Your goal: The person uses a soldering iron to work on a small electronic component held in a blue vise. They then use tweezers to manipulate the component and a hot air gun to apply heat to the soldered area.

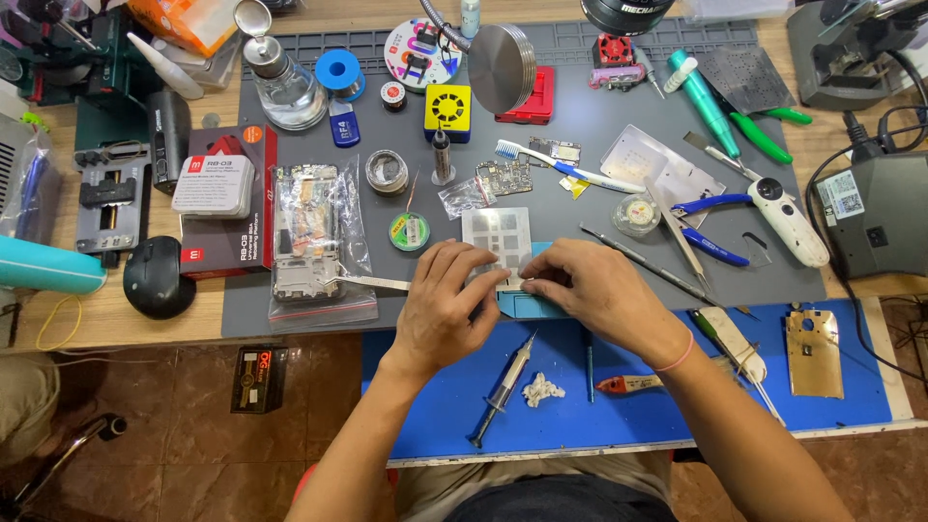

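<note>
**Both hands pinch a thin metal stencil at the mat's front edge**

The left hand [447, 309] and the right hand [599, 295] meet at the front edge of the grey work mat [580, 126], fingertips pressed together on a square metal stencil [496, 237] that lies flat there — each hand grasping its near edge, fingers curled down onto it. A light-blue holder [527, 305] shows just under the fingertips. Tweezers [372, 282] lie just left of the left hand, resting on a bagged phone frame [309, 242]. On the blue mat [831, 406] below the hands lie a syringe [503, 387] and a white wad [542, 391] — both near the person's front edge, untouched.
</note>
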